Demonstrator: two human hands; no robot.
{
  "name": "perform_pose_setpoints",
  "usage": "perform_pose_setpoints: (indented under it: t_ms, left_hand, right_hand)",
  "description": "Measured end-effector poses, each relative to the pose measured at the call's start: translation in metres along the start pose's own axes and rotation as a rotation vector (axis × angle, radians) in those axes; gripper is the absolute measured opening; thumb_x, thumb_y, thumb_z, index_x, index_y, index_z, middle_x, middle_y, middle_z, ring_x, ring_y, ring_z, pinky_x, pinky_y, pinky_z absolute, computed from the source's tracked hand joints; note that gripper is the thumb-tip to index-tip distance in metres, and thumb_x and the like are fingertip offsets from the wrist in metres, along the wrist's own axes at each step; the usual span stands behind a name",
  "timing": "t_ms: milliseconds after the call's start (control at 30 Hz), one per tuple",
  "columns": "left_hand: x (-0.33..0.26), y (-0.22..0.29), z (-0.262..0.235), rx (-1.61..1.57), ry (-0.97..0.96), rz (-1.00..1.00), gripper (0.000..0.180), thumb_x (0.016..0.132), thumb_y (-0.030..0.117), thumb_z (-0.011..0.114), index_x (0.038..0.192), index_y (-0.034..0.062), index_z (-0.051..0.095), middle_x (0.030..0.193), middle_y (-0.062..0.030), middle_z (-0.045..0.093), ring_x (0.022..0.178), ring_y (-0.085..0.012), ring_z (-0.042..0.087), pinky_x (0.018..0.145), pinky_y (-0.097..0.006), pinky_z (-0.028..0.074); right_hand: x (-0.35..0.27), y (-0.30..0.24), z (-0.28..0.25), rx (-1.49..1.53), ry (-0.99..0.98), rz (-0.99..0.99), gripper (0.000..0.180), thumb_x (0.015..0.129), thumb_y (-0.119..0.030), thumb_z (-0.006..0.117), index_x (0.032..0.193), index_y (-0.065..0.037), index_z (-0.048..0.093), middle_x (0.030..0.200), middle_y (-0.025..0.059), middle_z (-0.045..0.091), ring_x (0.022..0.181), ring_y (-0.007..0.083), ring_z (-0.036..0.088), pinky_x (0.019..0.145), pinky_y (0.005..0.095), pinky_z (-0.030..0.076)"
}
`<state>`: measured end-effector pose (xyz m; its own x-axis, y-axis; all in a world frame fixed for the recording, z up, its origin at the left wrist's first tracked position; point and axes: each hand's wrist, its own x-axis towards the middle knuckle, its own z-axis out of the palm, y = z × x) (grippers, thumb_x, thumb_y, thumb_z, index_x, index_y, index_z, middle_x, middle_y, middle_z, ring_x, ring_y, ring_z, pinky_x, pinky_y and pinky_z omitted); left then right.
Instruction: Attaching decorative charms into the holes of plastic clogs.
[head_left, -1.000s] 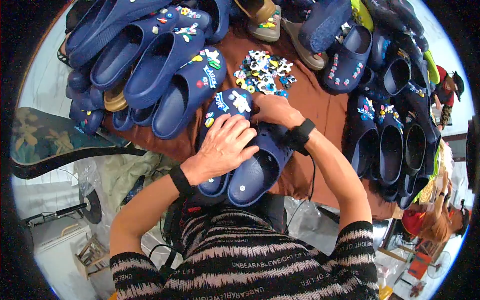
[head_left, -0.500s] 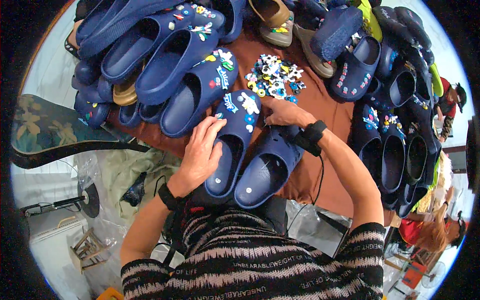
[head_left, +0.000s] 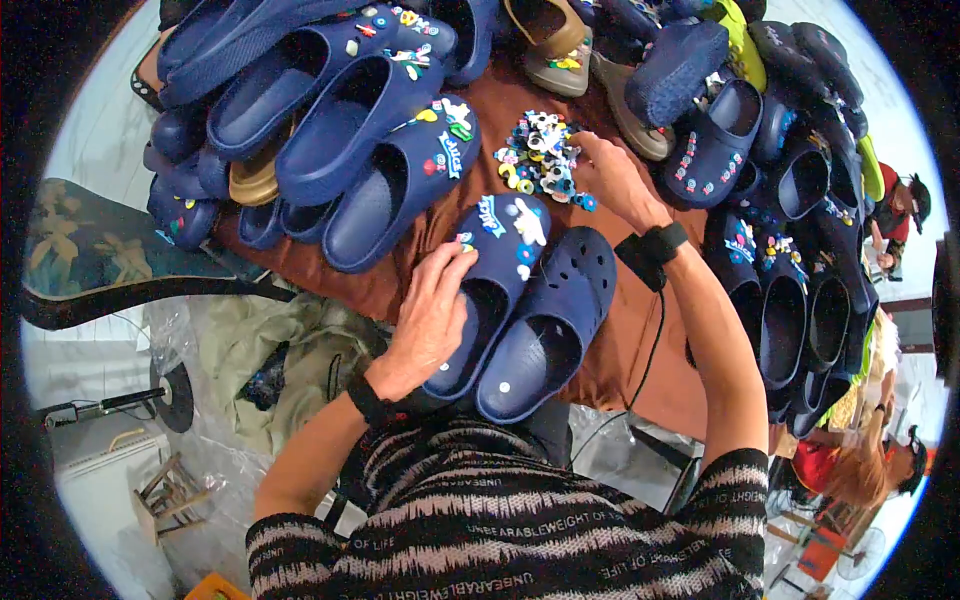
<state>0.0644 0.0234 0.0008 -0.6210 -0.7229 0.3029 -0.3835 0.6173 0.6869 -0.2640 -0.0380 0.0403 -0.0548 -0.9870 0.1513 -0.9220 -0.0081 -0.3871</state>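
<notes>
Surface covered with brown cloth (head_left: 675,360): lies under landmark, the uncharmed navy foam clog with holed toe (head_left: 575,310). Navy foam clog set with coloured charms (head_left: 500,262): just left of landmark, toe likewise outward, presumably for easy reach. Left hand (head_left: 425,310): left of landmark, fingers over charmed clog's side, likely steadying; cannot tell if gripping. Right hand (head_left: 615,180): beyond landmark's toe, fingers bent at loose multicoloured charm heap (head_left: 545,150), no container around it; pinch unclear

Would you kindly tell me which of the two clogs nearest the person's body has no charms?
The right clog: it is plain navy all over, whereas the left clog carries several charms.
</notes>
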Motion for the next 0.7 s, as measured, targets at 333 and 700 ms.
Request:
perform_pose_setpoints:
  t_ms: [333,700]
  left_hand:
    - [-0.008,0.012,0.005,0.049,0.167,0.031,0.05,0.087,0.003,0.063,0.135,0.0015,0.049,0.138,-0.0201,0.045,0.13,-0.041,0.045,0.11,-0.05,0.037]
    - [-0.028,0.034,0.004,0.011,0.114,0.279,0.03,0.084,0.012,0.073,0.112,0.0027,0.065,0.112,-0.0144,0.063,0.109,-0.0363,0.059,0.098,-0.048,0.045]
  right_hand:
    - [-0.031,-0.051,0.007,0.12,-0.305,-0.088,0.033,0.093,-0.025,0.065,0.118,-0.003,0.067,0.111,0.0234,0.065,0.102,0.0426,0.065,0.088,0.0496,0.053]
    - [-0.048,-0.053,0.028,0.511,-0.218,0.014,0.019,0.089,-0.013,0.07,0.1,-0.001,0.06,0.085,0.0153,0.064,0.08,0.0289,0.065,0.073,0.0411,0.052]
